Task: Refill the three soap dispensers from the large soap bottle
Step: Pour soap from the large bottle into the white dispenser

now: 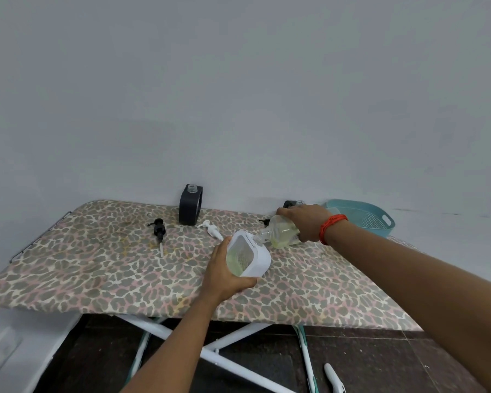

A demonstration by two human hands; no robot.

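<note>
No readable text, label or number anywhere.

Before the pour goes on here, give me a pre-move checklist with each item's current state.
1. Left hand grips the white dispenser: ok.
2. Right hand holds the large soap bottle tilted: ok.
3. Bottle mouth at the dispenser opening: ok, they meet.
4. Soap actually flowing: cannot tell.
5. White pump off and lying aside on the ironing board: ok.
6. Black dispenser uncapped for its turn: ok, neck open.
</note>
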